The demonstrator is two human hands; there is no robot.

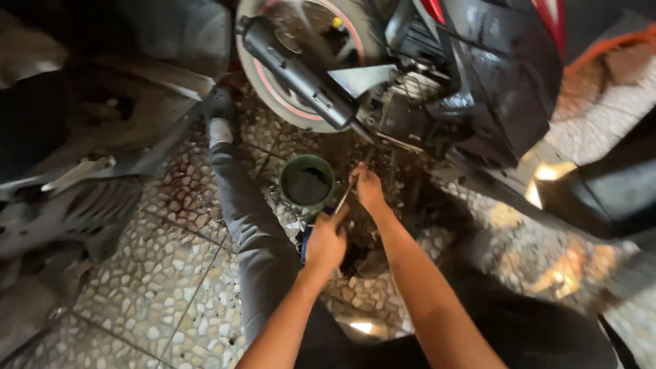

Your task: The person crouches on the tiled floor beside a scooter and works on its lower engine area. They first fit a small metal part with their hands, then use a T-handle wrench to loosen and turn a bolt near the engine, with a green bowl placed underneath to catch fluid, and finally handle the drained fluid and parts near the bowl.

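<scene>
A person sits on a floor (157,287) made of little pale stones and looks down at both bare hands. The left hand (325,240) is closed in a fist around the blue handle (307,240) of a thin metal tool (344,198). The tool sticks up and away from the fist, and its far end meets the right hand (369,188). The right hand is curled, with its fingers pinching or steadying the tip of the tool; the exact grip is too small to tell. Just beside the left hand, a bit farther away from the person, stands a round green pot (307,183) with dark liquid inside. It sits on the floor, close to the tool but not touching it as far as can be seen. The floor around the pot and the hands is dark and dirty. Past the hands is the back part of a scooter (506,89), with a wheel (273,82) that has a pink ring on it, a long black pipe (294,72) lying across the wheel, and dark metal engine parts (403,109). The person's left leg in grey trousers (249,232) stretches toward the wheel, and the shoe (220,116) rests near it. Grey plastic body panels (82,178) lie on the left.
</scene>
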